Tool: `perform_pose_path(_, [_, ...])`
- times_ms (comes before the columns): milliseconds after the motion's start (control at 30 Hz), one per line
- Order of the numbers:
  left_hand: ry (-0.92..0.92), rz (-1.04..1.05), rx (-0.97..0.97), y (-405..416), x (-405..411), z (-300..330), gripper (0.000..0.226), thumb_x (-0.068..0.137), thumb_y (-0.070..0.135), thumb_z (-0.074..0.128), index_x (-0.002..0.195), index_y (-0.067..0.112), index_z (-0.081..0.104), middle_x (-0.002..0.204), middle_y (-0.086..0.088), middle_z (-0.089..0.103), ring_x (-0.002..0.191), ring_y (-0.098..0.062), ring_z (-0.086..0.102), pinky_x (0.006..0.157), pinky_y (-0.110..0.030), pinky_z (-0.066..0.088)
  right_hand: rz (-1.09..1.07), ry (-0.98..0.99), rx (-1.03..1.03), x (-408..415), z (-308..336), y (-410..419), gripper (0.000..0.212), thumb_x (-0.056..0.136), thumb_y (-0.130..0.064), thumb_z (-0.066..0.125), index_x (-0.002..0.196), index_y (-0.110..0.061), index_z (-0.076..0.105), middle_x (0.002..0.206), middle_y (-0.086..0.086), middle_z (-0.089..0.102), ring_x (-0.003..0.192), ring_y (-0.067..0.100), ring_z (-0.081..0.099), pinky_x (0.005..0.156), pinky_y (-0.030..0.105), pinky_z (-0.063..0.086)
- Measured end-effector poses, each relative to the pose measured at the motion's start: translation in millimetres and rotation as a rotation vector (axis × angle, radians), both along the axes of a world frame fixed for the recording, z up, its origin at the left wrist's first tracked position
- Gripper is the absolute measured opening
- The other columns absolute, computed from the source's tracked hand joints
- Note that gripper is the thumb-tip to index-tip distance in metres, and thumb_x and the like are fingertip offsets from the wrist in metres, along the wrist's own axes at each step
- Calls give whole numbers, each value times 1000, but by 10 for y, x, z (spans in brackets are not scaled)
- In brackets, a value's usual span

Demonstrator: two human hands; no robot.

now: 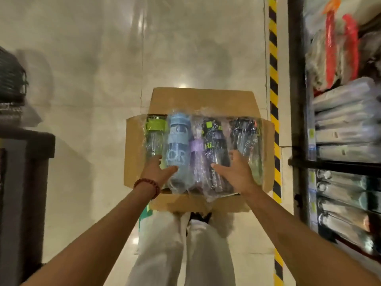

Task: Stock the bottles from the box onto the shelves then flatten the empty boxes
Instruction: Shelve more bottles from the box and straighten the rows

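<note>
standing over an open cardboard box [198,100] on the pale tiled floor [92,79], the person reaches down into it with both arms. the flaps are folded out on all four sides. inside, bottles lie side by side, each in clear plastic wrap: a green-capped clear bottle [154,137] at the left, a blue bottle [177,145] next to it, a purple bottle [196,153], a dark bottle with green lettering [214,145], and more wrapped ones at the right.

the left hand [156,170], with a red bead bracelet [147,185] at the wrist, has fingers spread and lies against the near end of the blue bottle; no closed grip shows. the right hand [237,172] is likewise spread, fingers apart, over the dark bottle and its right-hand neighbour, touching or just above the wrap; i cannot tell which.

assessment: the stocking step is at its start, the box looks full, and flattening is far off. the shelves [340,131] stand at the right, behind a yellow-and-black floor stripe [274,100], already holding wrapped goods.

the next move calls for each hand to close round a bottle and lift it free of its neighbours. the slippery wrap and tight packing may make a firm hold awkward.
</note>
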State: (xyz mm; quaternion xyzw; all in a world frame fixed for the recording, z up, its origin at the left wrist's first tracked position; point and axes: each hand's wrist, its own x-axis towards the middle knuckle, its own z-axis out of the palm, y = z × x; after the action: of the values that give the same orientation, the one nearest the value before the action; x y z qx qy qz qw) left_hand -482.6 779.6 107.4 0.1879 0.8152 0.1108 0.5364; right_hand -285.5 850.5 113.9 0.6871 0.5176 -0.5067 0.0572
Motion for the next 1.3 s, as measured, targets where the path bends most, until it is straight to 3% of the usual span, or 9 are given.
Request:
perform_pose_path(100, [47,-71,-54,113,15,-416,75,80,34,71,140,8,34,142,-12,43,126,-29,45,102,-39,40,43,-64,-22,-117,-413,49,102,72,-50,75,149,-13,18,149,14,31,134,33,33,111,45,34])
perform_pose_path(233, [136,-97,-33,215,121,-739,69,78,39,72,131,8,40,129,-9,52,108,-24,53,82,-30,42,116,-236,-23,-268,-739,99,123,69,-54,76,150,-9,-3,151,22,20,137,39,23,109,44,30])
perform_pose_path(333, [235,-102,-71,279,206,-882,75,71,47,75,127,8,43,119,-7,55,102,-24,56,78,-30,44,91,-307,12,-315,-929,81,121,66,-54,78,149,-9,2,145,23,31,131,40,34,103,46,39])
perform_pose_path(467, [223,-127,-134,303,283,-1090,61,63,58,76,95,9,58,91,-9,64,83,-23,62,78,-33,53,-9,-269,72,-238,-1065,62,107,66,-45,82,145,-10,17,122,13,53,104,31,58,80,34,50])
perform_pose_path(567, [201,-17,-169,361,369,-1116,85,60,51,80,122,7,42,119,-13,54,109,-31,53,94,-43,47,-41,-182,68,-175,-1067,48,103,68,-37,82,145,-12,18,104,2,53,87,20,56,69,28,44])
perform_pose_path(733, [-46,293,-73,359,355,-1002,87,60,22,85,128,7,33,111,-1,52,89,-17,52,81,-35,48,-178,-37,23,-130,-874,16,97,69,-34,81,144,-15,23,112,-6,48,96,13,51,74,25,39])
perform_pose_path(933, [-60,247,97,214,177,-220,94,63,24,84,139,7,31,136,-10,45,120,-30,49,99,-49,44,-388,117,41,-40,-177,-24,100,66,-38,83,146,-22,25,142,0,43,126,23,45,102,39,42])
perform_pose_path(1133, [-180,107,361,531,108,995,89,58,15,87,135,21,43,129,1,52,113,-19,51,90,-41,47,-567,308,257,109,1035,71,67,68,-11,83,122,-25,47,101,-10,63,92,8,62,80,27,49])
perform_pose_path(1300, [-229,-61,591,975,304,2204,92,38,32,86,121,18,50,115,-7,61,102,-23,61,91,-46,50,-661,386,473,432,2215,157,52,71,-8,80,105,-31,50,98,-8,66,90,8,65,78,25,49])
